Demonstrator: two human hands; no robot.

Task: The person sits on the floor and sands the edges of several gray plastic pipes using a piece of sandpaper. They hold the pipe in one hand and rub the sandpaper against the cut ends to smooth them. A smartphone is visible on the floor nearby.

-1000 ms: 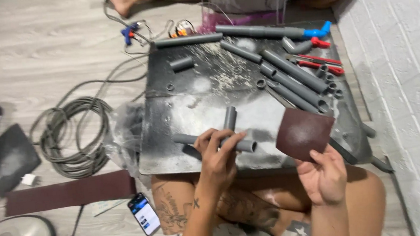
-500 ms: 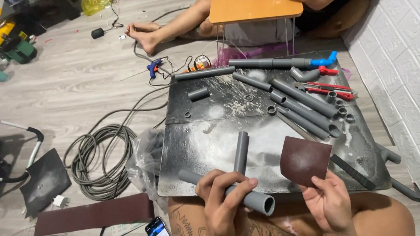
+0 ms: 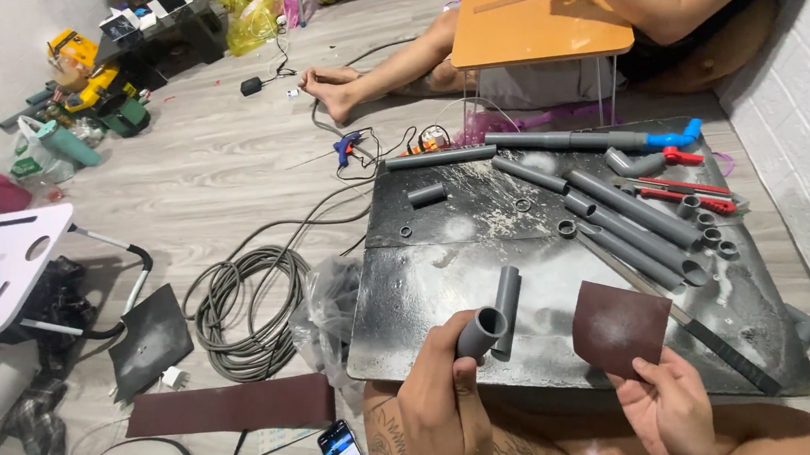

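Short grey pipe piece: half a second ago it lay nearly level across the lap, open end to the right; now raised, its long axis runs steeply from the palm up and right, open mouth tilted toward the camera, over the near edge of the black work board. Left hand: fingers closed around the pipe's lower end. Right hand: fingertips pinched on the lower edge of a dark red sandpaper sheet, held flat just right of the pipe, not touching it, much as before. Second grey pipe stub: lies on the board just behind the held piece.
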